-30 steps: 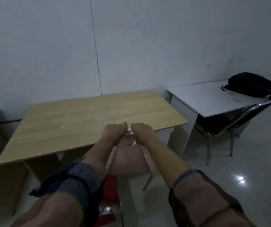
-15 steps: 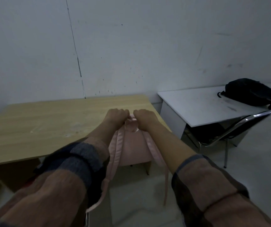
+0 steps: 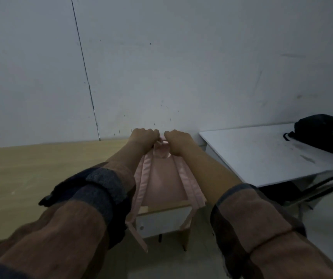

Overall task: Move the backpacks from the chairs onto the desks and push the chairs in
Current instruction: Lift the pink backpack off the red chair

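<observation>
Grip: while you hold the pink backpack point(image 3: 162, 178) up, your left hand point(image 3: 143, 137) and right hand point(image 3: 178, 140) both clench its top handle.
Place: it hangs over the wooden desk's point(image 3: 31, 168) right front corner.
Handling: probably soft and light; straps dangle, so keep to the handle.

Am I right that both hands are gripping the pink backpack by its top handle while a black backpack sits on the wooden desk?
Not quite: the black backpack sits on the white desk, as the head view shows. The rest holds: the left hand and right hand grip the pink backpack by its top handle.
</observation>
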